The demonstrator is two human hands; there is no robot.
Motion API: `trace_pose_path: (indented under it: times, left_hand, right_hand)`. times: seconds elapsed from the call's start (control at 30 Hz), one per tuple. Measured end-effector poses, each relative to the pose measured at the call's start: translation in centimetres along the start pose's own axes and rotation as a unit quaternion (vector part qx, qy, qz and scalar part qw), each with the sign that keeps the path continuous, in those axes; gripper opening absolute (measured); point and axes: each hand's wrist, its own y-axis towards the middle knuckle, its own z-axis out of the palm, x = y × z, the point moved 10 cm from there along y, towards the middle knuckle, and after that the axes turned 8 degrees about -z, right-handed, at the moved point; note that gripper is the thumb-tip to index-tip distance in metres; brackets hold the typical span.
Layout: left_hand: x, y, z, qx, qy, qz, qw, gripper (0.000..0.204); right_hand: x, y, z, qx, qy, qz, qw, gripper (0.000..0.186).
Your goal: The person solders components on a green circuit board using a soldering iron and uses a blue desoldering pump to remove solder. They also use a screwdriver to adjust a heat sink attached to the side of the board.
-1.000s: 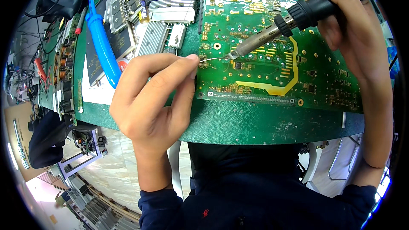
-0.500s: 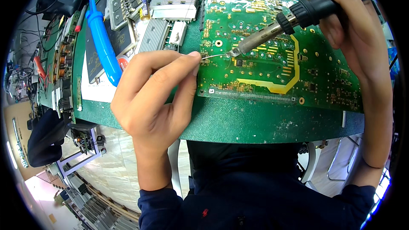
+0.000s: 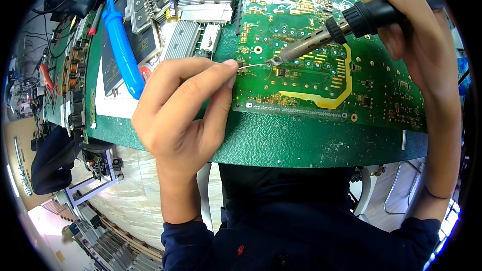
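A large green circuit board (image 3: 301, 88) with gold pads lies on the green-topped table. My right hand (image 3: 414, 35) grips the black handle of a soldering iron (image 3: 314, 40), which slants down to the left. Its tip meets the board's left part near a small dark chip (image 3: 282, 72). Between thumb and forefinger, my left hand (image 3: 188, 105) pinches a thin strand of solder wire (image 3: 253, 65). The wire's free end reaches the iron's tip. Whether the tip presses on a pad or only on the wire I cannot make out.
Left of the board lie a blue desoldering pump (image 3: 123, 52), finned metal heat sinks (image 3: 206, 9) and a black flat panel (image 3: 130, 55) on white paper. A row of boards with copper coils (image 3: 76, 70) stands farther left. The table's curved front edge (image 3: 301, 164) runs before me.
Hardly anything differs. The soldering iron's handle and my right hand have shifted very slightly, while the tip and the solder wire stay together at the same place on the board.
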Motion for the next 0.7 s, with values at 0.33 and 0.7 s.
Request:
trace_pose_path:
  times: [0.33,0.7]
  left_hand:
    - [0.05,0.03,0.08,0.005,0.009,0.009,1.000,0.021]
    - [0.10,0.08,0.09,-0.022,0.003,0.017,1.000,0.022]
  right_hand:
    - [0.31,-0.12,-0.12,0.001,-0.001,-0.003,1.000,0.032]
    - [0.56,-0.17,0.00,0.003,0.004,-0.005,1.000,0.031]
